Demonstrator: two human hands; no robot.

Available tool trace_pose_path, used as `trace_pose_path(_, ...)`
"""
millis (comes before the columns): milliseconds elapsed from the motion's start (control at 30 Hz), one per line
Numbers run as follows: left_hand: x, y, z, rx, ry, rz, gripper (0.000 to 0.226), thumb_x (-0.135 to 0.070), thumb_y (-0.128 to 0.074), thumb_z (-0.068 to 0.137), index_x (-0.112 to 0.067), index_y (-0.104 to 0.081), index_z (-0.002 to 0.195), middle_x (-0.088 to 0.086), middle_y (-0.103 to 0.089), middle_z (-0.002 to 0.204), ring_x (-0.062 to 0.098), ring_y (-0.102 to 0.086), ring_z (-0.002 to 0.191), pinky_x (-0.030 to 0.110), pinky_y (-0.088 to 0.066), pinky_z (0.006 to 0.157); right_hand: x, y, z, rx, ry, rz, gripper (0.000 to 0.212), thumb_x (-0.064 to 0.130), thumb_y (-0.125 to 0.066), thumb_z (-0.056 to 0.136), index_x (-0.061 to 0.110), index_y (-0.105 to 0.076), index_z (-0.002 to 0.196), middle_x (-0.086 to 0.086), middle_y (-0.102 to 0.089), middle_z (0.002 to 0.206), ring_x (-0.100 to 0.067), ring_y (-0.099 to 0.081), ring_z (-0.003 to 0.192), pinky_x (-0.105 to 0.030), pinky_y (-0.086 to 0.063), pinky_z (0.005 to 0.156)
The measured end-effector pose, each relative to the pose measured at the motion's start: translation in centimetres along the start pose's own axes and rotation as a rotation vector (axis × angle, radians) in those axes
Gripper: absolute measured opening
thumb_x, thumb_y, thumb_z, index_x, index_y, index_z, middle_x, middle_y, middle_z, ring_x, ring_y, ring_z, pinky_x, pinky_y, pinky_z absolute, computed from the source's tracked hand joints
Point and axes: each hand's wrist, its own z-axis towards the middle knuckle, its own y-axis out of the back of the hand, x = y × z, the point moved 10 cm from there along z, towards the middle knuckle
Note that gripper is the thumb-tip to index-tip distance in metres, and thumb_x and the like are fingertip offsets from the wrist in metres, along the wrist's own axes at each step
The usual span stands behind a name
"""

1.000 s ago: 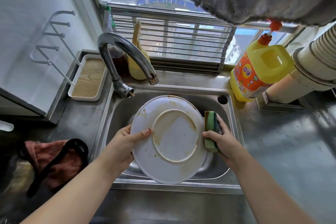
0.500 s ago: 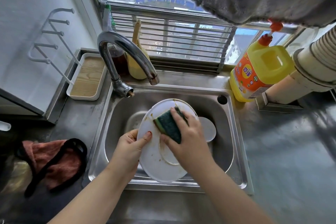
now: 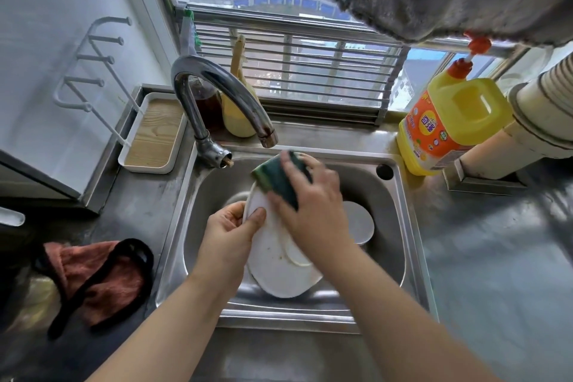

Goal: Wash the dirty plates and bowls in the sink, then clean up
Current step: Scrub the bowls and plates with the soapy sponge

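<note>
Our right hand (image 3: 310,205) gripping the one sponge (image 3: 276,178) has slid up the plate (image 3: 279,270). Our left hand (image 3: 228,234) still pinches its rim; a second dish (image 3: 359,222) lies behind.

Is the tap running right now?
Off, as far as visible: no stream falls from the faucet spout above the plate, though motion blur could hide a trickle.

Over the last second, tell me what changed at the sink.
The right hand carried the sponge from the plate's right edge onto its underside, then up to its far rim. The left hand kept gripping the plate's left edge. Detergent bottle and cloth unmoved.
</note>
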Motion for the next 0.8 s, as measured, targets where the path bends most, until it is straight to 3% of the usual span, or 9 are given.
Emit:
trace_pose_path(67,0.1,0.1,0.1,-0.017,0.013,0.058,0.009,-0.006,-0.059,0.089,-0.006,-0.068,0.086,0.009,-0.072,0.077,0.02,-0.066,0.071,0.032,-0.056,0.069,-3.7,0.1,2.0,0.064,-0.211,0.051,0.064,0.048,-0.048,0.095,0.03,-0.024,0.151,-0.008,-0.033,0.143,-0.024,-0.026,0.126,-0.037,-0.025,0.109)
trace_pose_path(100,0.0,0.0,0.1,-0.016,0.007,0.089,0.01,-0.006,-0.059,0.09,-0.006,-0.068,0.086,0.008,-0.071,0.077,0.02,-0.066,0.071,0.034,-0.055,0.07,-4.0,0.3,2.1,0.06,-0.23,0.048,0.064,0.049,-0.047,0.095,0.029,-0.024,0.151,-0.009,-0.032,0.143,-0.024,-0.026,0.126,-0.037,-0.025,0.11)
trace_pose_path(267,-1.2,-0.4,0.0,-0.006,-0.04,0.028,0.017,0.001,-0.051,0.092,-0.005,-0.066,0.087,0.004,-0.071,0.073,0.012,-0.067,0.066,0.023,-0.053,0.059,2.8,-0.5,-1.8,-0.031,0.145,-0.014,0.062,0.051,-0.042,0.088,0.025,-0.04,0.145,-0.009,-0.041,0.134,-0.024,-0.031,0.119,-0.044,-0.036,0.104)
trace_pose_path(300,-1.0,-0.3,0.1,-0.013,-0.022,0.015,0.016,0.0,-0.052,0.092,-0.005,-0.066,0.085,0.005,-0.071,0.072,0.013,-0.067,0.064,0.023,-0.054,0.059,1.6,-0.1,-0.6,-0.036,0.104,-0.009,0.062,0.052,-0.044,0.088,0.026,-0.041,0.145,-0.01,-0.043,0.133,-0.025,-0.032,0.118,-0.044,-0.036,0.104)
trace_pose_path(433,-0.8,0.0,0.2,-0.027,-0.008,0.083,0.013,-0.007,-0.056,0.092,-0.005,-0.068,0.085,0.007,-0.069,0.072,0.017,-0.064,0.065,0.025,-0.055,0.059,-6.2,0.4,3.0,0.078,-0.343,0.068,0.063,0.048,-0.048,0.095,0.025,-0.029,0.15,-0.014,-0.038,0.138,-0.029,-0.031,0.124,-0.035,-0.025,0.107)
trace_pose_path(600,-2.0,-0.1,0.2,-0.023,-0.062,0.088,0.017,-0.007,-0.056,0.091,-0.01,-0.071,0.082,0.005,-0.07,0.07,0.014,-0.065,0.063,0.023,-0.054,0.057,0.8,0.4,0.2,-0.048,-0.01,0.109,0.062,0.047,-0.052,0.093,0.028,-0.032,0.149,-0.009,-0.036,0.137,-0.024,-0.028,0.126,-0.038,-0.026,0.112)
trace_pose_path(633,-2.1,0.0,0.2,-0.022,-0.059,0.083,0.02,-0.008,-0.057,0.09,-0.014,-0.073,0.078,0.004,-0.07,0.071,0.014,-0.065,0.063,0.024,-0.054,0.057,-1.2,0.3,1.2,-0.054,-0.079,0.141,0.061,0.046,-0.053,0.092,0.027,-0.034,0.148,-0.01,-0.039,0.136,-0.025,-0.031,0.125,-0.039,-0.028,0.111)
trace_pose_path(733,-2.4,-0.1,-0.1,0.011,-0.036,0.052,0.017,-0.021,-0.06,0.082,-0.02,-0.074,0.072,0.003,-0.069,0.073,0.015,-0.065,0.066,0.026,-0.054,0.06,-10.8,-0.9,2.9,0.004,-0.516,0.411,0.055,0.046,-0.052,0.092,0.025,-0.045,0.142,-0.011,-0.054,0.126,-0.027,-0.048,0.115,-0.043,-0.041,0.102)
trace_pose_path(800,-2.4,-0.3,-0.2,0.03,-0.028,0.05,0.015,-0.026,-0.061,0.078,-0.022,-0.074,0.072,0.003,-0.07,0.074,0.015,-0.065,0.068,0.025,-0.053,0.059,-14.0,-2.5,0.8,0.073,-0.75,0.558,0.047,0.041,-0.049,0.095,0.022,-0.05,0.138,-0.004,-0.059,0.117,-0.022,-0.054,0.107,-0.036,-0.046,0.093)
